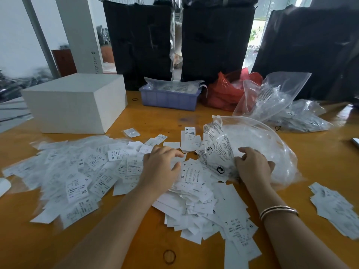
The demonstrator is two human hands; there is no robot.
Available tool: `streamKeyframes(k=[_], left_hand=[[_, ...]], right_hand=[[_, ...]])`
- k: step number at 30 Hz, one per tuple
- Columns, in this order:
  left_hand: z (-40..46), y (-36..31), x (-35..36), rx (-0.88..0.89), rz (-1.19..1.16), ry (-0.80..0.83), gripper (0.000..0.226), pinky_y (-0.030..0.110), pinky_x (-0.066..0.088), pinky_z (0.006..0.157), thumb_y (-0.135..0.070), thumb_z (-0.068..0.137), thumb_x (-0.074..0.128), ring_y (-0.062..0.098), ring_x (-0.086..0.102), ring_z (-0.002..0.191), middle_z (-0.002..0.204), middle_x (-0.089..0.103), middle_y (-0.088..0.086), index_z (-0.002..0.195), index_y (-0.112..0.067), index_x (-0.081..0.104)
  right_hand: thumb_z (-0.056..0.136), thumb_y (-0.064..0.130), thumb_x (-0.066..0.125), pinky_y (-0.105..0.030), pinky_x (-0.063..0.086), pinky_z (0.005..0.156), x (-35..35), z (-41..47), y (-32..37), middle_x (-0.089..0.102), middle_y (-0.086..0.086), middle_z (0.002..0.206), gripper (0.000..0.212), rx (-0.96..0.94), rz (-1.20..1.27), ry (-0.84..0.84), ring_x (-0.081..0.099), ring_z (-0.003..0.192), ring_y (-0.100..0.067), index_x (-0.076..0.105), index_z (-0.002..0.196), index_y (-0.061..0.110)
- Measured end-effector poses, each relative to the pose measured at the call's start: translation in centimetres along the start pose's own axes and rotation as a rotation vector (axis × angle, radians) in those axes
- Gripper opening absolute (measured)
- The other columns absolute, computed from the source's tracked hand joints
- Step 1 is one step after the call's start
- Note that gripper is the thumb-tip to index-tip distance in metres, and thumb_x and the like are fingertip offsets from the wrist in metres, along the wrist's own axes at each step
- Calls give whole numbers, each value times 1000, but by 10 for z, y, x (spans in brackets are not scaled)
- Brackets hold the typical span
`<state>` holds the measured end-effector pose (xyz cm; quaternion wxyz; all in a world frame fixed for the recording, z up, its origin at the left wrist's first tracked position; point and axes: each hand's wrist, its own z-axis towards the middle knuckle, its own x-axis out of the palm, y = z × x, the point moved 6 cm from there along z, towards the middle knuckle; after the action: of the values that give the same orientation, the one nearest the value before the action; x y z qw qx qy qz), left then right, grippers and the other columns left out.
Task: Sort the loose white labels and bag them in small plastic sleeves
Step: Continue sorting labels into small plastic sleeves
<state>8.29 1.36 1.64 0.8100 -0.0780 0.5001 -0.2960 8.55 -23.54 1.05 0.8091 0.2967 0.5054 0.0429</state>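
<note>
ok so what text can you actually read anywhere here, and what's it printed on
"XS": label in the left pile, and another farther back.
"XXL": label by the left hand.
"XL": label near the right forearm; also label and label.
Fine print on all labels: too small to read.
Warning text on the clear bag held by the right hand: blurred.

Left of the white box (75, 102), the bagged labels (58, 167) blur, their print too smeared to read.
</note>
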Motion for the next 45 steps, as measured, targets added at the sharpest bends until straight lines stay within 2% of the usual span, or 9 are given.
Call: streamKeyframes(k=[8,19,23,27,30,36,38,41,45], left_hand=[[-4,-9,5,98,-24,70,18,22,19,88,-26,91,57,3,41,111,117,61,-14,106,-30,66],[-2,-8,3,107,-43,38,15,26,21,89,-26,90,59,3,44,108,110,63,-14,103,-30,67],[0,-10,1,111,-83,30,16,24,20,88,-30,92,58,4,46,110,108,61,-18,106,-30,66],[-1,-14,0,38,-377,106,41,24,30,97,-54,87,53,-4,44,113,111,50,-27,122,-34,55],[-3,-19,-3,-1,-576,188,54,2,31,89,-62,80,53,-13,42,115,123,49,-28,129,-41,44],[1,-16,-3,-33,-612,152,2,12,42,71,-42,81,64,-11,58,82,81,64,-33,81,-42,63],[1,-13,-3,-41,-665,102,10,12,47,67,-28,85,67,-5,60,76,79,67,-24,79,-36,65],[2,-3,-7,-110,-791,9,4,13,51,72,-24,87,64,5,65,82,84,72,-9,83,-24,65],[2,7,-9,-217,-923,-71,5,18,52,76,-21,86,66,17,68,90,89,74,2,85,-18,61]], right_hand=[[94,26,53,-35,25,88,3,3,-7,60,1,85,13,34,5,-15,41,65,-11,64,96,21],[94,33,54,-30,12,76,-16,-1,-3,63,1,109,24,-27,71,-239,45,102,-22,73,103,20],[89,23,63,-26,15,78,-30,-17,26,66,5,98,9,-296,194,-348,51,96,-16,70,92,19],[86,8,65,-9,38,73,-21,-48,67,63,16,79,20,-537,536,-60,55,72,4,59,84,27],[87,10,63,-15,51,65,-6,-62,81,68,11,72,22,-526,709,238,62,70,1,58,85,31],[89,15,61,-11,48,62,-2,-63,82,70,15,77,15,-526,715,353,63,66,3,61,87,30],[92,18,57,-10,48,63,3,-63,81,69,12,76,12,-500,721,375,62,69,4,61,93,30],[93,35,49,-9,45,65,13,-60,81,61,19,83,23,-510,491,393,57,76,6,59,113,30],[86,61,46,-26,32,93,34,-63,81,44,18,105,48,-722,-55,429,41,103,-6,57,124,35]])
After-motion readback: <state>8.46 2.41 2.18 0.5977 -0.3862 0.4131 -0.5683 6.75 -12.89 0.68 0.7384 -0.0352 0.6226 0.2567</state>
